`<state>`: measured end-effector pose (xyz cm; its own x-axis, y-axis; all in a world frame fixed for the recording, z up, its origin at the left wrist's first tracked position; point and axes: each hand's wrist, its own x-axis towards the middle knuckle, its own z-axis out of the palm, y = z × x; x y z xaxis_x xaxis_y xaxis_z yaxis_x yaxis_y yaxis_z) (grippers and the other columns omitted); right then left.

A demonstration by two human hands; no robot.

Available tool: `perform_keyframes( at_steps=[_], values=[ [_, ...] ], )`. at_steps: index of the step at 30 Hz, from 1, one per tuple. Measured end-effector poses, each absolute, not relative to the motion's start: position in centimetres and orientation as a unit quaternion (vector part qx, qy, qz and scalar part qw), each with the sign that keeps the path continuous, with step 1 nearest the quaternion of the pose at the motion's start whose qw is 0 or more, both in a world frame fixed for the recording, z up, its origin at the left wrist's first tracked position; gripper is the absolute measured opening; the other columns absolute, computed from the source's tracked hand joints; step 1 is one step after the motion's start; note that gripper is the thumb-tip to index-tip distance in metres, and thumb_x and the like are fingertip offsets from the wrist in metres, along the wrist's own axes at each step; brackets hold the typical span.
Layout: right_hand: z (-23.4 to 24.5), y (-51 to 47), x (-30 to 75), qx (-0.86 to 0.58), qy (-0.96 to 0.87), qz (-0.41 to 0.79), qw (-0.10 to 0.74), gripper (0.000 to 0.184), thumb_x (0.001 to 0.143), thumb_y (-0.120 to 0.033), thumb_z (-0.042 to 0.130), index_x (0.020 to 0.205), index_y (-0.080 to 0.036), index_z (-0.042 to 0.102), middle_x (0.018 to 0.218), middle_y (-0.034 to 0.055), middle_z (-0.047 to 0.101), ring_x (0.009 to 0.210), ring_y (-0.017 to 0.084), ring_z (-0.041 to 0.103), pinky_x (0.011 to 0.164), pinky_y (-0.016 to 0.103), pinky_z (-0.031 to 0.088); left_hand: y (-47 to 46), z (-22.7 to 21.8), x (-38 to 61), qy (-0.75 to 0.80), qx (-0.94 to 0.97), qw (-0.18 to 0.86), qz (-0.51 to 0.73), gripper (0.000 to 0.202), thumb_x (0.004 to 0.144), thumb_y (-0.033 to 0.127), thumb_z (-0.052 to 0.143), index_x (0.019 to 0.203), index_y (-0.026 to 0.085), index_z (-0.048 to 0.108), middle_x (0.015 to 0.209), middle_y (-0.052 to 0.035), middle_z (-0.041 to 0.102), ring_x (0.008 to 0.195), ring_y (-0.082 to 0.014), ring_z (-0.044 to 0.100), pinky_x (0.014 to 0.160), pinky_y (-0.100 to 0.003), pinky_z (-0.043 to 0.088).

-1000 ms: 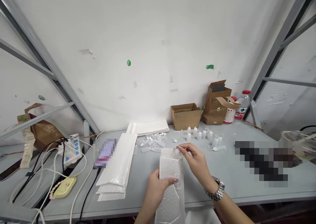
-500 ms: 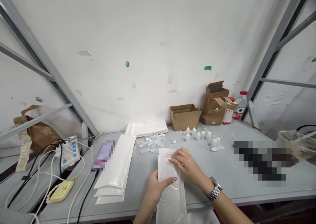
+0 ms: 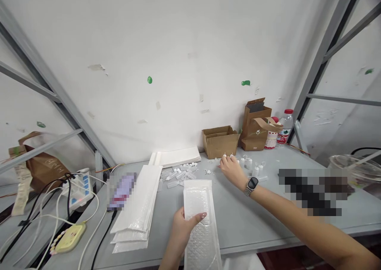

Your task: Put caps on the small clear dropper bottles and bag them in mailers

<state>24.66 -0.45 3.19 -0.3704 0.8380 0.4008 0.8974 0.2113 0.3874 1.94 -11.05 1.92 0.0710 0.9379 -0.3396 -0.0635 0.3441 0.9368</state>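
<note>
My left hand pinches one bubble envelope, contents hidden; my right hand's fingers close among several small white bottles.

Two hands show: the left hand and the right hand. One bubble mailer is held, and one stack of mailers lies left of centre. One cardboard box, two paper bags, one drink bottle. The small white bottles are too many and too small to count.
</note>
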Motion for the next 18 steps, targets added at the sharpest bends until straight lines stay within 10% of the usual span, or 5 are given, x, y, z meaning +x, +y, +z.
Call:
perform_keyframes(
  at_steps=[8,18],
  values=[
    [4.3,-1.5,23.1,-0.481,-0.828,-0.281,0.060,0.026,0.081,-0.002,0.041,0.073,-0.015,0.061,0.073,0.0102,0.059,0.069,0.022,0.051,0.067,0.034,0.034,-10.8,1.7,2.0,0.556,0.406,0.601,0.406,0.052,0.045,0.041,0.080,0.085,0.011,0.065,0.084,-0.0133,0.071,0.078,-0.0268,0.065,0.067,-0.032,0.050],
    [7.8,-7.1,18.4,-0.424,-0.819,-0.104,0.373,0.025,0.092,-0.016,0.033,0.076,-0.017,0.052,0.069,0.0038,0.055,0.064,0.016,0.044,0.066,0.030,0.036,-11.1,2.4,2.3,0.555,0.450,0.579,0.392,0.038,0.048,0.032,0.078,0.078,0.011,0.065,0.077,-0.0083,0.071,0.075,-0.0243,0.063,0.065,-0.029,0.046]
  ],
)
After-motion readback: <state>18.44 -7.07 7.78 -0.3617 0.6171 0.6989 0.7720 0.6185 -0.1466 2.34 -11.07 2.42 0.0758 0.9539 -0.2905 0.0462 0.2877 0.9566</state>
